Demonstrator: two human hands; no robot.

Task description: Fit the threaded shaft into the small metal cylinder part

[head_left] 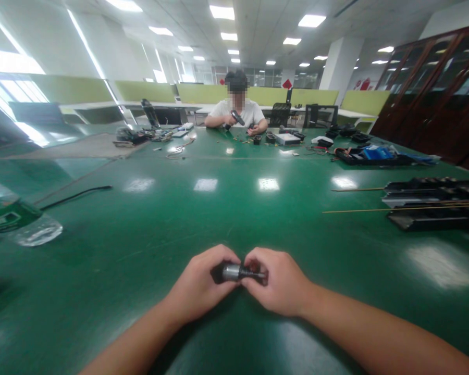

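A small silver-and-black cylindrical part (231,272), which looks like a little motor, lies level between my hands just above the green table (219,224). My left hand (201,281) is wrapped round its silver and black left end, thumb on the near side and fingers on the far side. On the other end, the fingers and thumb of my right hand (276,281) pinch the thin black, shaft-like section. Both hands meet near the middle of the part, so the fingertips hide some of it. Its exact kind is too blurred to make out.
A clear plastic bottle (39,229) and a black cable (78,196) are at left. Black rails (426,219) with thin rods (355,211) lie at right. Across the table, a person (254,110) holds a dark tool, among small parts and a blue item (377,152).
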